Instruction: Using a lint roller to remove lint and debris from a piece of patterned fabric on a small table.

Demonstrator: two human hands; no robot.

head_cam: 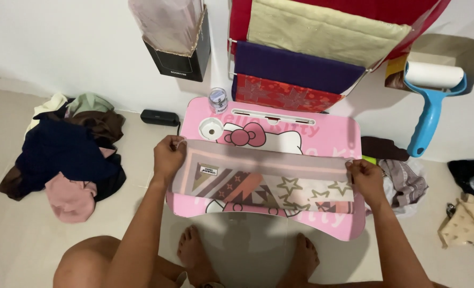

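bright even indoor light, soft shadows, sharp focus, slight edge distortion

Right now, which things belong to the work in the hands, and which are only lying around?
In use:
- left hand
- right hand
- sheer patterned cloth, held at both ends
- pink lap table under it

Lying about:
- clothes pile
- blue lint roller
- small jar
- black box
- folded fabrics

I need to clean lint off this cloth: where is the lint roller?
In the head view, the blue-handled lint roller leans against the white wall at the upper right, beyond the pink lap table and past the right hand.
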